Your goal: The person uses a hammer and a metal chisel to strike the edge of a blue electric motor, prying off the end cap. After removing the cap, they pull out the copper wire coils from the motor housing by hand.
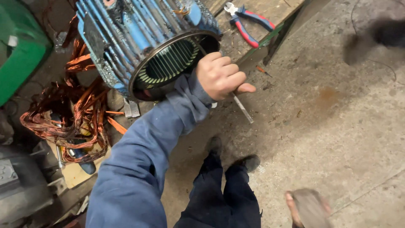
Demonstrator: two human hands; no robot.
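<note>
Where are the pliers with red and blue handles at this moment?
In the head view, the pliers lie at the top, right of centre, on a wooden board, just right of the blue motor housing and above the left hand.

The left arm (139, 160), in a blue sleeve, reaches up and away from near left toward the middle of the scene. The left hand (220, 75) is a closed fist, knuckles up, thumb pointing right. The right hand (307, 207) sits low at near right, blurred, its fingers unclear. Both legs (223, 194) stretch ahead, feet far.
</note>
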